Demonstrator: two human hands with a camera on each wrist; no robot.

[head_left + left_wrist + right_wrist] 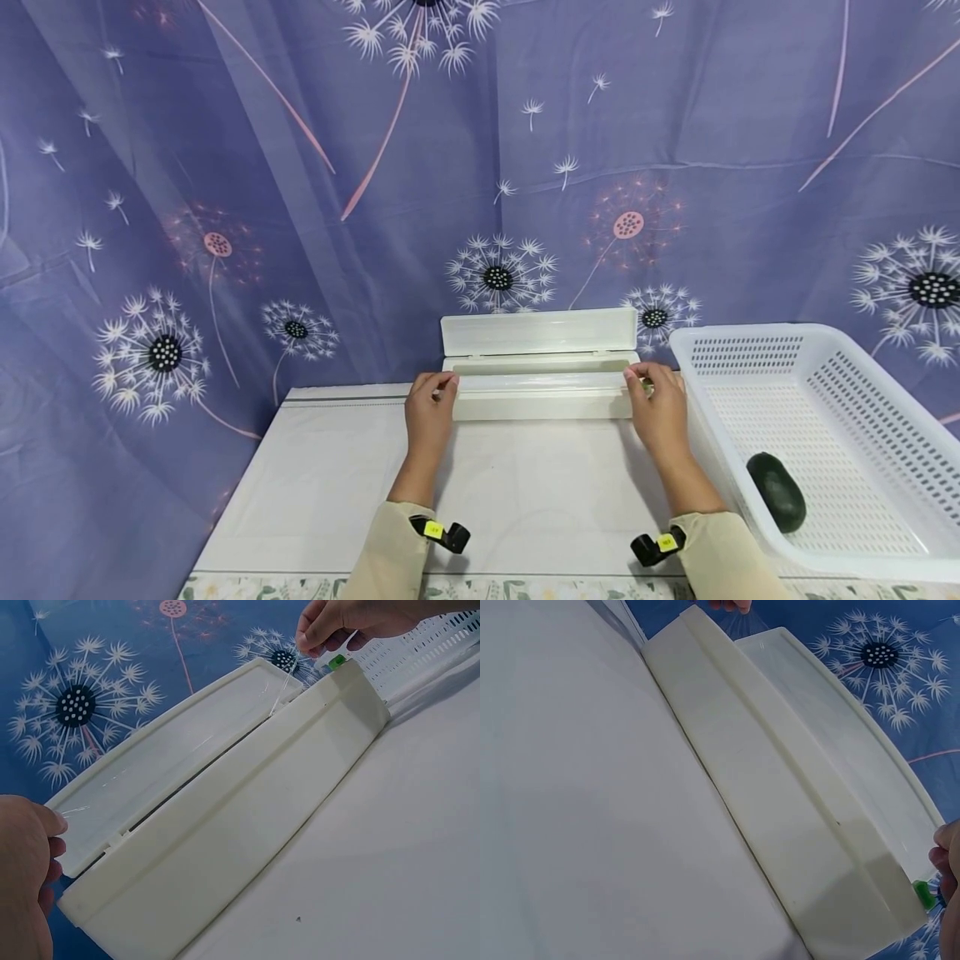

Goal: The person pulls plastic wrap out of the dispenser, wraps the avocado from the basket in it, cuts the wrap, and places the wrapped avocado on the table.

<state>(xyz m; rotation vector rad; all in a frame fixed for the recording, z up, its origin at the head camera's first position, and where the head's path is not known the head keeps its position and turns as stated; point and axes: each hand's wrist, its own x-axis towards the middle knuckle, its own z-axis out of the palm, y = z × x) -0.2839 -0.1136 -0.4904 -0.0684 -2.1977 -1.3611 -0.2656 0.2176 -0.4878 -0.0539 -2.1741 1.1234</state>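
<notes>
A long white cling film dispenser (542, 407) sits at the back of the table, its lid (540, 333) raised against the curtain. Between the two hands a sheet of clear plastic film (543, 381) is stretched over the front of the box. The left hand (432, 412) pinches the film's left corner between thumb and fingertips. At the other end, the right hand (662, 414) pinches the right corner the same way. A small green piece (337, 662) shows at the box's right end, close to the right hand. The film is mostly see-through in both wrist views.
To the right stands a white perforated plastic basket (720, 454) with a dark green oblong vegetable (777, 492) inside. A white cloth (330, 492) covers the table. Behind it hangs a blue curtain (375, 275) with dandelion prints, right behind the raised lid.
</notes>
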